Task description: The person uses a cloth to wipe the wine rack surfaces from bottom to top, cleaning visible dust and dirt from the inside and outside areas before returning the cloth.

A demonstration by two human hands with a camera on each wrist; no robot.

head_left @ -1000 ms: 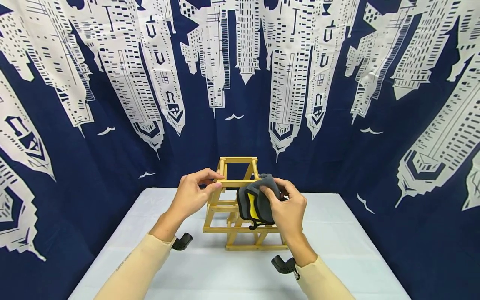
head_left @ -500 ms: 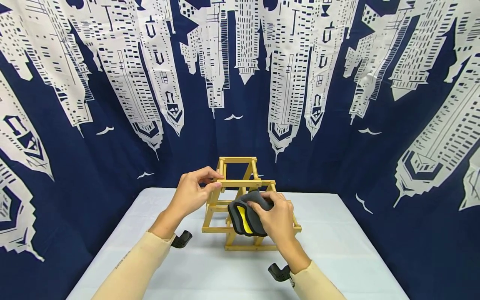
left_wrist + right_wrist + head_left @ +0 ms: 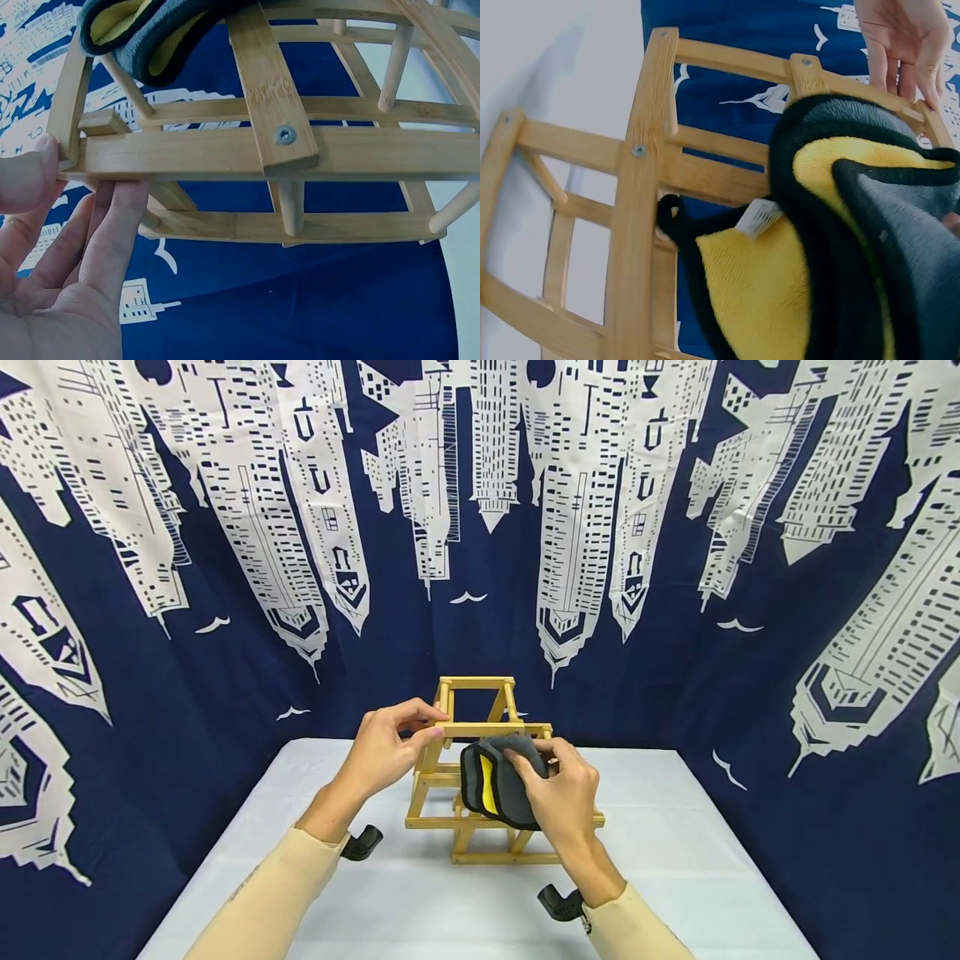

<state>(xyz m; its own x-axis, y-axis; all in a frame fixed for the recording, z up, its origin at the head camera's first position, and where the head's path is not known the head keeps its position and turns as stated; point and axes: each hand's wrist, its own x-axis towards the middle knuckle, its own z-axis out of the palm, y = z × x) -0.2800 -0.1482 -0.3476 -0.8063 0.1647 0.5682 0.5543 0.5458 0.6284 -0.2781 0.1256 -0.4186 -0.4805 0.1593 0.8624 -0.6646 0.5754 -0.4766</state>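
A light wooden slatted rack stands on the table, built of bars, round dowels and screws. My left hand pinches its upper left corner between thumb and fingers; the left wrist view shows the thumb above the bar and the fingers beneath. My right hand grips a folded cleaning cloth, grey outside and yellow inside with black edging, in front of the rack's right part. A white label and a small black loop show on the cloth in the right wrist view. Most of the right hand is hidden there.
A white-covered table carries the rack. Behind and on both sides hangs a dark blue curtain printed with white buildings and birds. Black wrist mounts sit at both cuffs.
My right hand and the cloth first move down and left from the rack's upper right, then shift slightly up and right. The left hand stays on the corner, and the rack keeps its place.
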